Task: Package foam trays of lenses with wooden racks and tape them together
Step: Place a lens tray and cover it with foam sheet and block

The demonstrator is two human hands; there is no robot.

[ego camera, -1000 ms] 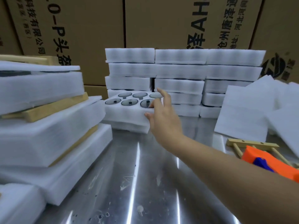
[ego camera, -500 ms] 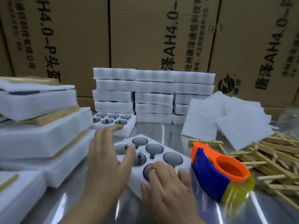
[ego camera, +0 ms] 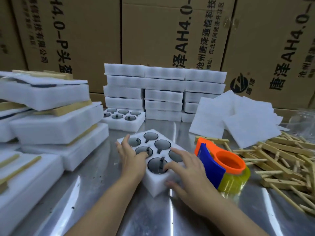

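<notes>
From the head view, a white foam tray [ego camera: 158,169] with six round pockets holding dark lenses [ego camera: 162,144] sits turned at an angle on the steel surface [ego camera: 153,217], near its front middle. The left hand [ego camera: 131,155] lies flat on the tray's left side, fingers spread and grasping nothing, fingertips in a pocket. The right hand [ego camera: 185,169] rests open on the tray's near right corner, thumb against the side wall, its grip loose over the foam. Just right of the tray stands an orange and blue tape dispenser [ego camera: 221,165] with yellowish tape. Wooden racks [ego camera: 281,157] lie heaped toward the right edge. A second filled tray [ego camera: 124,119] sits behind, before stacked foam trays [ego camera: 163,92] at the back edge. Packed bundles [ego camera: 51,120] pile along the left edge.
</notes>
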